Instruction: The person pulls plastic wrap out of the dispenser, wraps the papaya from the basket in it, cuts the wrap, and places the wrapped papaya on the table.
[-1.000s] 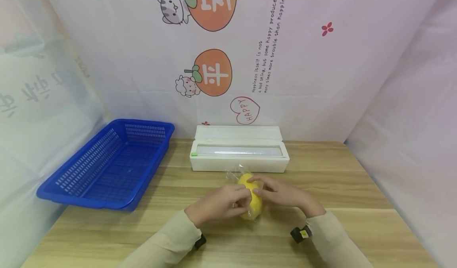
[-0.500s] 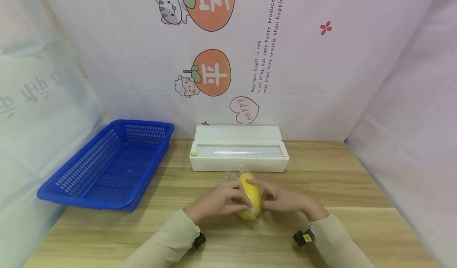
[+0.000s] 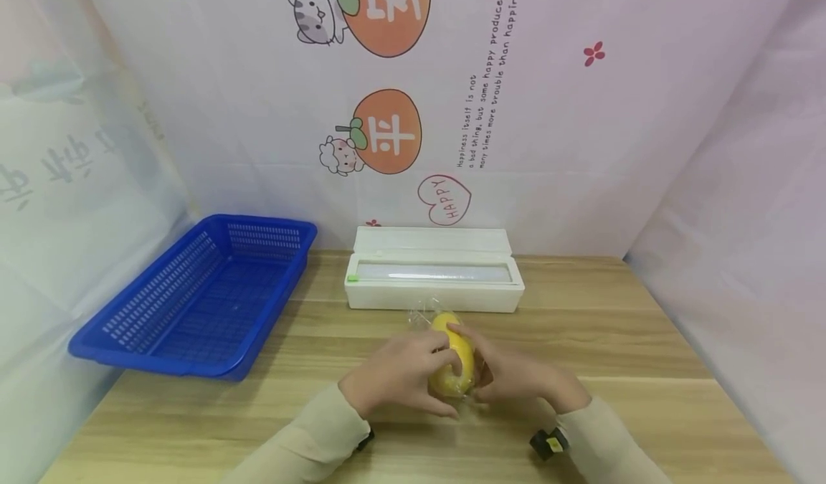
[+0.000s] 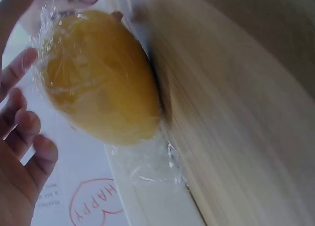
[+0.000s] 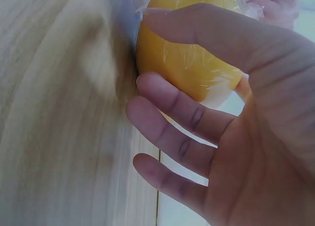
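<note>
A yellow oval fruit point(image 3: 444, 320) wrapped in clear cling film lies on the table in front of a white box. My right hand point(image 3: 516, 373) holds its right side, with the thumb across the fruit and the other fingers loosely bent in the right wrist view. From the left my left hand point(image 3: 406, 369) reaches over the fruit, its thumb and index finger spread apart. In the left wrist view a fingertip of that hand touches the crinkled film beside the fruit point(image 4: 103, 78). Loose film point(image 4: 142, 164) sticks out at the fruit's far end.
Behind the fruit stands the white cling film box point(image 3: 432, 299), its lid raised, a roll inside and a green slider at its left end. A blue perforated basket point(image 3: 271, 319) sits at the left. Printed white cloth point(image 3: 548, 147) hangs along the back and sides.
My left thumb and index finger, close together at the near end of the fruit half a second ago, have spread apart. My right hand stays against the fruit with slightly shifted fingers.
</note>
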`<control>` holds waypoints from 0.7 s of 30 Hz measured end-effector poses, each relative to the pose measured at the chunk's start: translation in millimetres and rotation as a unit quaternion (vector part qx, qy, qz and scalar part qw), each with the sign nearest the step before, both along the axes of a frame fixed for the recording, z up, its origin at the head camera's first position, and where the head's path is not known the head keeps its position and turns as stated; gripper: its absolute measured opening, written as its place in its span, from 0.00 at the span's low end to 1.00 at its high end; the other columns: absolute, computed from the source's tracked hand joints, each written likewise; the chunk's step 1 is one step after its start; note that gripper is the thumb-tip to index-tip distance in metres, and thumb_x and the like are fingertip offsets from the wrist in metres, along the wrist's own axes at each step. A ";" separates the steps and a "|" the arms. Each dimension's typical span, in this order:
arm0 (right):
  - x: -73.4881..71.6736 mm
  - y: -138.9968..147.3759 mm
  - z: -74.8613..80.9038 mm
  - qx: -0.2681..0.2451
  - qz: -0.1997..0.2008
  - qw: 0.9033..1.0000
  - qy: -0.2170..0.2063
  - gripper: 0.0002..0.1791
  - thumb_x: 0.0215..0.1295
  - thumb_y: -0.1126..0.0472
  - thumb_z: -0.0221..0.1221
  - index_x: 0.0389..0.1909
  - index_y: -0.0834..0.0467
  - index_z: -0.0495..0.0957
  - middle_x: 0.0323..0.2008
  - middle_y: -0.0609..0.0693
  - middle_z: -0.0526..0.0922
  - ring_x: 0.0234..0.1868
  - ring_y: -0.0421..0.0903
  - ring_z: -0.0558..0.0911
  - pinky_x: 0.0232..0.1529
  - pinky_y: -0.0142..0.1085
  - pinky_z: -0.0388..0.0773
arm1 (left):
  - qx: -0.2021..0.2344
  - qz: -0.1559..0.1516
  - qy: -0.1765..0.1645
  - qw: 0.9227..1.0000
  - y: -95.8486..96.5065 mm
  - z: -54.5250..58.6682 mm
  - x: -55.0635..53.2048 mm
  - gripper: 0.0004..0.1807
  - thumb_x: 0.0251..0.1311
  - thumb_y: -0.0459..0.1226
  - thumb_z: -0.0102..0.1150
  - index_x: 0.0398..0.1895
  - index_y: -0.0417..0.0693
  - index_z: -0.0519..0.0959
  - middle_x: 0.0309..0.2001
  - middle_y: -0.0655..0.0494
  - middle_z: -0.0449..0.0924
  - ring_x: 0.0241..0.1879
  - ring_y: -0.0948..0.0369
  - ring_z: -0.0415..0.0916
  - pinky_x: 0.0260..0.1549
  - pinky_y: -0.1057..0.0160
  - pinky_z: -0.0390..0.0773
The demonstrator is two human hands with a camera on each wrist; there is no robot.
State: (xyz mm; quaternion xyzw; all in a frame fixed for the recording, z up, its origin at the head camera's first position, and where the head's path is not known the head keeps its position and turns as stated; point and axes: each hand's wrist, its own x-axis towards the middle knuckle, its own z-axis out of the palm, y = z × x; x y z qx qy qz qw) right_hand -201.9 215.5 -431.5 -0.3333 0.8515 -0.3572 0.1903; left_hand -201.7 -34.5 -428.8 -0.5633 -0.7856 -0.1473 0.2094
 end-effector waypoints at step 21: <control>3.0 -6.5 -4.5 0.043 -0.037 0.997 0.050 0.71 0.45 0.44 0.79 0.81 0.43 0.37 0.47 0.50 0.78 0.38 0.42 0.78 0.40 0.36 0.79 | 0.011 -0.031 -0.035 0.999 7.2 -11.8 -3.7 0.05 0.63 0.43 0.64 0.34 0.60 0.76 0.36 0.69 0.70 0.37 0.73 0.66 0.39 0.77 0.70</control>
